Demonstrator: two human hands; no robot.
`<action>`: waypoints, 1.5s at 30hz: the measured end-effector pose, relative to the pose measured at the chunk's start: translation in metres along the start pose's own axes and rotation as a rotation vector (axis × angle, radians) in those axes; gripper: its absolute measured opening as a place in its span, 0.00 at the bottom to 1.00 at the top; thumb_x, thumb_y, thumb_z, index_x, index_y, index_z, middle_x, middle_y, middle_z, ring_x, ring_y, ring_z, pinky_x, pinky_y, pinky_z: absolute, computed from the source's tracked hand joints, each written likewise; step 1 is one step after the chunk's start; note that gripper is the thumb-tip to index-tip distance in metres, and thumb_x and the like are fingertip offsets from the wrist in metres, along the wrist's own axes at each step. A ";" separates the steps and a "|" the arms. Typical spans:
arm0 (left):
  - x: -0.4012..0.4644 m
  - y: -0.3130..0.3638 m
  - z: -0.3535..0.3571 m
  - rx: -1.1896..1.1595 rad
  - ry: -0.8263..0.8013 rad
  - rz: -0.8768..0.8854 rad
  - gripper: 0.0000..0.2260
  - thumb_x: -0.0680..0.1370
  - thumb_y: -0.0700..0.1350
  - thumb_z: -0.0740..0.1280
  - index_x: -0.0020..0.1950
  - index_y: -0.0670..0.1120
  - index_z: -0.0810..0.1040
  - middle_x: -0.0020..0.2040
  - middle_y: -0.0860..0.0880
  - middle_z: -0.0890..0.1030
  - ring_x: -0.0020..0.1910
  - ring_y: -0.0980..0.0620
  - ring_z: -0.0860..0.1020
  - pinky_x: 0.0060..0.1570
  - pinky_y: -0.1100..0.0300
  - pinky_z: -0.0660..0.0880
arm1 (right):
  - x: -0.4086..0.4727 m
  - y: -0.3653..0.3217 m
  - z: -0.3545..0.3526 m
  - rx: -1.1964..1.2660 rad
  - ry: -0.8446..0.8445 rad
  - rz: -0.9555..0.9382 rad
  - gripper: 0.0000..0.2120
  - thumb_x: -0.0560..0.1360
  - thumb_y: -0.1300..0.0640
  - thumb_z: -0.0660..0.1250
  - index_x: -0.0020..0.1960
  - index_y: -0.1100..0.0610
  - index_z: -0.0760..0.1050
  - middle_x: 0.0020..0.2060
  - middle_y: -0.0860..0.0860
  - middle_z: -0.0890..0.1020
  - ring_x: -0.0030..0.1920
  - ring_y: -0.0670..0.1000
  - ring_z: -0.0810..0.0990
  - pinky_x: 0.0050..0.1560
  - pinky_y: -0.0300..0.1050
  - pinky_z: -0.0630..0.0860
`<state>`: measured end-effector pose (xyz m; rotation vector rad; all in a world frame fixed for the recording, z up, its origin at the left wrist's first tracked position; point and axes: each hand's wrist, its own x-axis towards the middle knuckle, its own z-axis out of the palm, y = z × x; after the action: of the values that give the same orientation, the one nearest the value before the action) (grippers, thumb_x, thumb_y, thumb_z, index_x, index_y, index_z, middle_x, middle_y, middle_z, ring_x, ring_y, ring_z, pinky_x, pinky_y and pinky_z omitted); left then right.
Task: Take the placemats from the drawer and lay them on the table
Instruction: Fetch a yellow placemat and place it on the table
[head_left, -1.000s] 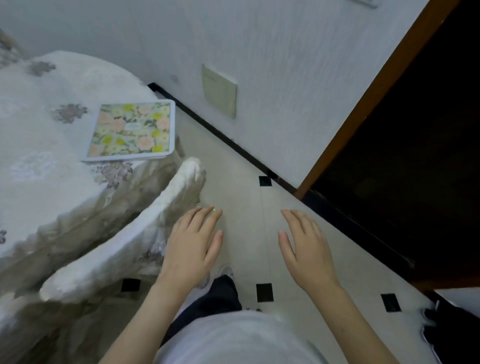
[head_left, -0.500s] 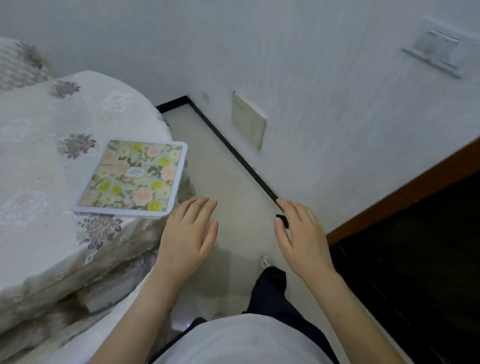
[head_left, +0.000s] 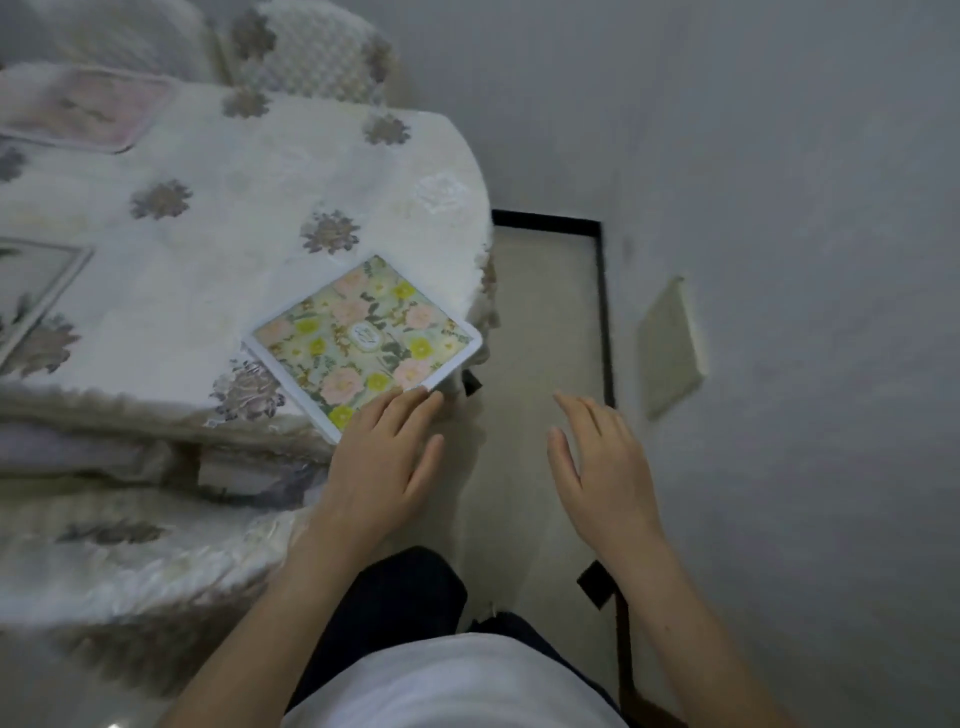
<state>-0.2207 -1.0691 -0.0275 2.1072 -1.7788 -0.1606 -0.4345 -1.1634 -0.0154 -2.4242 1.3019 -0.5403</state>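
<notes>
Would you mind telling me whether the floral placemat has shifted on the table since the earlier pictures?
No. The floral placemat lies at the same rounded table edge, beside the same grey flower print; only the camera turned.

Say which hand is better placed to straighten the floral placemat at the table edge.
Left. The left hand has its open fingers at the floral placemat's near corner; the right hand hovers over the floor, apart from the table.
</notes>
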 end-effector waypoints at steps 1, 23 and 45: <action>0.003 -0.002 0.001 0.011 0.004 -0.036 0.21 0.81 0.51 0.53 0.68 0.43 0.73 0.65 0.45 0.76 0.65 0.43 0.72 0.63 0.46 0.69 | 0.013 0.002 0.003 0.013 -0.018 -0.035 0.22 0.80 0.50 0.52 0.68 0.60 0.72 0.59 0.54 0.79 0.59 0.52 0.76 0.60 0.47 0.73; 0.113 -0.138 0.022 0.035 0.170 -0.599 0.23 0.81 0.53 0.51 0.70 0.45 0.72 0.65 0.47 0.76 0.64 0.46 0.73 0.64 0.50 0.69 | 0.292 -0.049 0.128 0.112 -0.340 -0.548 0.21 0.80 0.51 0.53 0.68 0.60 0.72 0.61 0.53 0.78 0.61 0.53 0.74 0.60 0.46 0.72; 0.125 -0.185 0.093 -0.142 0.080 -1.312 0.23 0.74 0.45 0.65 0.69 0.48 0.68 0.61 0.41 0.70 0.59 0.42 0.68 0.56 0.52 0.68 | 0.366 -0.023 0.244 -0.229 -0.921 -0.308 0.23 0.81 0.50 0.55 0.74 0.51 0.60 0.59 0.62 0.69 0.57 0.63 0.69 0.57 0.51 0.65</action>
<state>-0.0551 -1.1856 -0.1601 2.7206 -0.0899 -0.4885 -0.1150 -1.4328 -0.1550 -2.5288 0.6138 0.6481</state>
